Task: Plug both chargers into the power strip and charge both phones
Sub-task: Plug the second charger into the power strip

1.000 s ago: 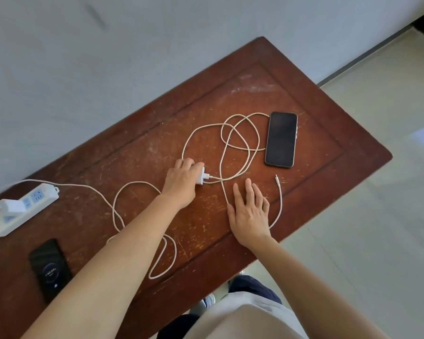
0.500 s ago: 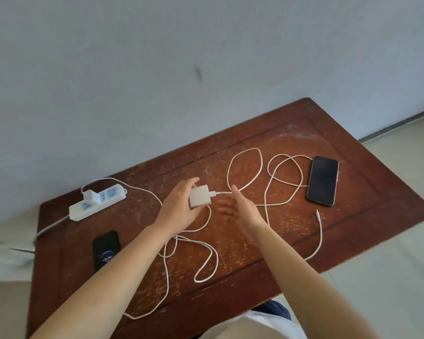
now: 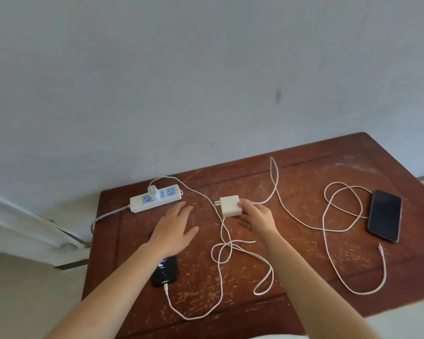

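Note:
My right hand (image 3: pixel 255 216) grips a white square charger (image 3: pixel 229 206) above the table, its prongs pointing left toward the white power strip (image 3: pixel 156 198). A small white charger (image 3: pixel 153 191) sits plugged in the strip; its cable (image 3: pixel 218 243) loops down to a black phone (image 3: pixel 165 271) with a lit screen, partly hidden under my left wrist. My left hand (image 3: pixel 175 228) hovers open, fingers spread, just below the strip. The held charger's cable (image 3: pixel 328 216) coils rightward, with its free plug end (image 3: pixel 380 248) lying near a second dark phone (image 3: pixel 384 215).
The brown wooden table (image 3: pixel 304 182) stands against a pale wall. The strip's grey cord (image 3: pixel 101 218) drops off the table's left edge. Light floor shows at the left and at the lower right.
The square charger passed from my left hand to my right hand. My left hand let go and now hovers open near the strip. The view swung left, bringing the strip toward the middle.

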### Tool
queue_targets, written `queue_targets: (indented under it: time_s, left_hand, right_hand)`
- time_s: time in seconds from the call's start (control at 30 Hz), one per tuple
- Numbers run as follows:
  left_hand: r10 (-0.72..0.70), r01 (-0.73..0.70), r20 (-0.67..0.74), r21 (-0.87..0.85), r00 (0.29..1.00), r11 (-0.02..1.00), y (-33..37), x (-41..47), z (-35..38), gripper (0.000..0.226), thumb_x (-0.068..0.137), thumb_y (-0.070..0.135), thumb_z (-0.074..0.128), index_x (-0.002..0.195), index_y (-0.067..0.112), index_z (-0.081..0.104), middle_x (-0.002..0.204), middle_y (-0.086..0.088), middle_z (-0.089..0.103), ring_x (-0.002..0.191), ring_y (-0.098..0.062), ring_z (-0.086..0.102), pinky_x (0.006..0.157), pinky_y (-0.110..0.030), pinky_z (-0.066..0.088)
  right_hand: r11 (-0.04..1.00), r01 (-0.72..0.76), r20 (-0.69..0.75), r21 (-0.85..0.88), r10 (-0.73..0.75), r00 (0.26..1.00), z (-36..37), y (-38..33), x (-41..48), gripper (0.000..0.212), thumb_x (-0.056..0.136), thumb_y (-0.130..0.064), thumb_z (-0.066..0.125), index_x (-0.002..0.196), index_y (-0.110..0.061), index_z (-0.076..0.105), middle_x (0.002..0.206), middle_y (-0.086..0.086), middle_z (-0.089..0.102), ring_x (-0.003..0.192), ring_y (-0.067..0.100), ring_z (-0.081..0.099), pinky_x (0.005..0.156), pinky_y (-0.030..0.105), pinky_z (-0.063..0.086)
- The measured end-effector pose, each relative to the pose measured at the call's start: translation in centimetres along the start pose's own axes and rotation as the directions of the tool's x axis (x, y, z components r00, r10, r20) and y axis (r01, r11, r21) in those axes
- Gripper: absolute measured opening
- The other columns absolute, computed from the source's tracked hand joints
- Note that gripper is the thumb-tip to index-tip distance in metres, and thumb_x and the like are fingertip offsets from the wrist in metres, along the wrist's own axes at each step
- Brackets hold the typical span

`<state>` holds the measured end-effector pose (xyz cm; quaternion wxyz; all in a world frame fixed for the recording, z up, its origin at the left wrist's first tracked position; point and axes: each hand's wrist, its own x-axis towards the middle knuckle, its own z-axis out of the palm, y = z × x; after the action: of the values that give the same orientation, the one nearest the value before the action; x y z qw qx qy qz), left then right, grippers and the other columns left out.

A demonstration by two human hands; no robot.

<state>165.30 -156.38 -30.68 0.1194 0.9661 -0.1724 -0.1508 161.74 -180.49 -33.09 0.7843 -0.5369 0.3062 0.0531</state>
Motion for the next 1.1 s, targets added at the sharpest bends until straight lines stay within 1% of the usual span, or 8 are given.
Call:
queue_targets:
  time_s: [0.17,0.23,0.4,0.5,0.63,0.83,1.03,1.1]
  left_hand:
    - [-0.147,0.126,0.189,0.12,0.971,0.985,-5.4,0.0,1.8,0.076,0.1,0.049,0.049,0.159,0.018,0.013,0.169,-0.011,-0.001,0.154,-0.031,0.003,0.12,-0.05,0.023]
    - [-0.163,0.134,0.214,0.141,0.963,0.981,-6.9,0.4,2.5,0.077,0.1,0.049,0.047,0.159,0.018,0.009,0.169,-0.012,-0.006,0.155,-0.031,-0.002,0.122,-0.05,0.022]
    - [-0.18,0.136,0.2,0.214,0.963,0.967,-10.1,2.6,3.3,0.08,0.1,0.05,0.046,0.159,0.015,0.005,0.167,-0.018,-0.012,0.154,-0.035,-0.007,0.121,-0.051,0.019]
    - [-0.21,0.175,0.175,0.199,0.962,0.964,-11.8,4.1,3.3,0.084,0.099,0.05,0.049,0.158,0.012,0.002,0.166,-0.02,-0.013,0.153,-0.037,-0.008,0.121,-0.053,0.017]
    - [-0.214,0.178,0.166,0.209,0.963,0.962,-13.9,5.3,3.8,0.092,0.098,0.049,0.051,0.157,0.01,-0.008,0.166,-0.018,-0.018,0.153,-0.036,-0.012,0.121,-0.056,0.015]
    - [-0.206,0.2,0.109,0.069,0.972,0.977,-16.0,5.8,4.9,0.062,0.106,0.03,0.03,0.159,0.009,0.005,0.169,-0.006,-0.012,0.155,-0.024,-0.008,0.122,-0.054,0.022]
    - [-0.162,0.158,0.089,0.051,0.983,0.986,-17.1,5.4,5.7,0.065,0.105,0.025,0.035,0.159,0.011,0.002,0.168,-0.002,-0.017,0.154,-0.022,-0.014,0.123,-0.056,0.018]
    - [-0.166,0.161,0.078,0.067,0.983,0.985,-16.9,5.4,6.0,0.066,0.104,0.025,0.04,0.159,0.01,0.007,0.167,-0.003,-0.019,0.154,-0.023,-0.014,0.122,-0.056,0.02]
  right_hand:
    - [0.998,-0.055,-0.059,-0.031,0.053,0.997,1.6,1.9,1.6,0.02,0.089,-0.015,0.069,0.105,-0.004,0.071,0.1,0.018,0.077,0.085,0.026,0.078,0.083,0.041,0.063]
    - [0.996,-0.064,-0.068,-0.061,0.059,0.996,2.6,2.7,2.3,0.018,0.089,-0.018,0.068,0.103,-0.007,0.072,0.102,0.016,0.077,0.083,0.023,0.077,0.077,0.036,0.064]
    - [0.979,-0.061,-0.055,-0.194,0.051,0.997,6.6,3.5,4.4,0.021,0.086,-0.026,0.07,0.103,-0.013,0.071,0.108,0.015,0.075,0.092,0.03,0.074,0.081,0.042,0.059]
    - [0.962,-0.025,-0.011,-0.272,0.023,1.0,9.3,2.9,5.4,0.015,0.089,-0.027,0.069,0.104,-0.024,0.072,0.107,0.009,0.076,0.082,0.02,0.073,0.069,0.031,0.057]
    - [0.92,0.037,0.064,-0.39,-0.013,0.998,13.0,2.2,7.2,0.027,0.094,-0.026,0.069,0.121,-0.025,0.068,0.111,0.002,0.074,0.089,0.015,0.074,0.062,0.022,0.057]
    - [0.81,0.129,0.085,-0.572,-0.098,0.992,17.2,2.7,10.4,0.031,0.093,-0.027,0.069,0.124,-0.024,0.068,0.112,0.001,0.075,0.087,0.016,0.072,0.072,0.034,0.06]
    - [0.737,0.181,0.049,-0.651,-0.197,0.979,19.0,3.3,11.3,0.023,0.09,-0.031,0.068,0.113,-0.031,0.071,0.092,-0.014,0.072,0.065,-0.013,0.063,0.046,0.004,0.041]
    - [0.714,0.203,0.05,-0.67,-0.23,0.972,19.3,3.3,11.4,0.02,0.09,-0.031,0.069,0.11,-0.03,0.072,0.095,-0.011,0.073,0.07,-0.012,0.063,0.048,0.001,0.04]
